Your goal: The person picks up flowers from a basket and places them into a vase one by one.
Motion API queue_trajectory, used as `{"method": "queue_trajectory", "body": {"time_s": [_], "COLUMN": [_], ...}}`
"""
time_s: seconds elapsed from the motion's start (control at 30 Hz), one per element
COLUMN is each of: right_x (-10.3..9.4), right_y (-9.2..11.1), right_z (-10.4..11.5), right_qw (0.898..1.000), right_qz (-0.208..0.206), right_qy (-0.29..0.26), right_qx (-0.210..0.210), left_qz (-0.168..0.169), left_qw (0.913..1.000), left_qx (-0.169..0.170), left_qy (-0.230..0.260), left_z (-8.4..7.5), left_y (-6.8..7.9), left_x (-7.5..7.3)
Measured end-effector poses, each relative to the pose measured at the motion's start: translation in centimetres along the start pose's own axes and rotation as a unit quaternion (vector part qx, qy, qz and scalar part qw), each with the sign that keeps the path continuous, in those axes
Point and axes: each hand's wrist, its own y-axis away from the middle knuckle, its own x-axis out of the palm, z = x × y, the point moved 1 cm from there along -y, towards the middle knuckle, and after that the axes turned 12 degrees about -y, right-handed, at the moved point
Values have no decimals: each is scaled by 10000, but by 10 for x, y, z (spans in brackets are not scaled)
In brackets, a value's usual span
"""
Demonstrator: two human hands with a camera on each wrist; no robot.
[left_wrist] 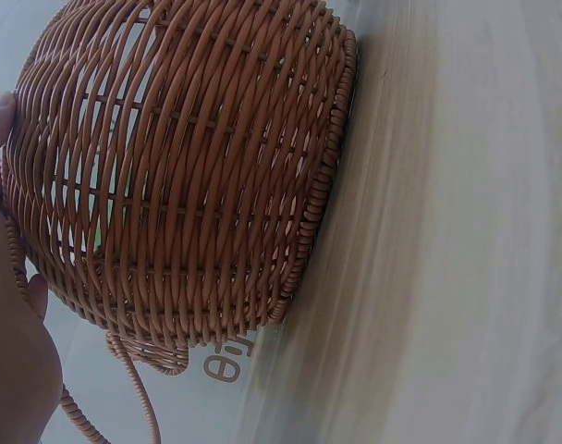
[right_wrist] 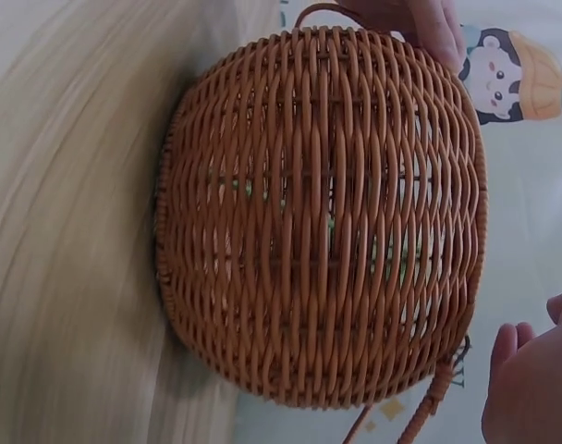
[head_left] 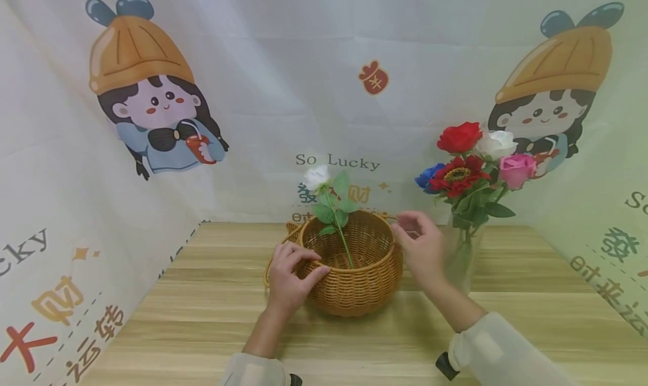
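A round brown wicker basket [head_left: 349, 290] stands on the table, one white rose [head_left: 317, 178] leaning in it with its green stem reaching the inside. My left hand [head_left: 293, 273] holds the basket's rim at the left, thumb and fingers at the edge. In the left wrist view, part of the left hand [left_wrist: 13, 342] shows beside the woven wall. My right hand [head_left: 420, 242] is at the basket's right side with bent fingers, near the handle's end. The right wrist view shows the right hand [right_wrist: 535, 379] apart from the weave, with nothing in it.
Close behind the right hand stands a clear vase [head_left: 463, 262] with red, white, pink and blue flowers [head_left: 460, 175]. A printed cloth [head_left: 283, 93] hangs around the back and sides of the wooden table [head_left: 212, 313]. The basket's handle [left_wrist: 133, 388] hangs down on its left side.
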Motion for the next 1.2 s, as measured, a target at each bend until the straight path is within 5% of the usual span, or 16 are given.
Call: {"method": "queue_trajectory", "body": {"time_s": [0.43,0.67,0.87,1.2], "right_x": [33,49,58,71], "right_y": [-8,-17,-24,-34], "right_z": [2,2,0,-10], "right_qw": [9984,9924,9837,9630], "right_qz": [501,897,1390,2057], "right_qy": [-116,-395,148,-29], "right_qx": [241,738,1128,1739], "left_qz": [75,71,9,7], "left_qw": [9999,9999,10000,10000], "left_qx": [-75,-60,22,56], "left_qy": [58,48,81,24], "left_z": [0,1,-1,-2], "left_y": [1,1,-1,-2], "left_x": [0,-1,-2,-3]}}
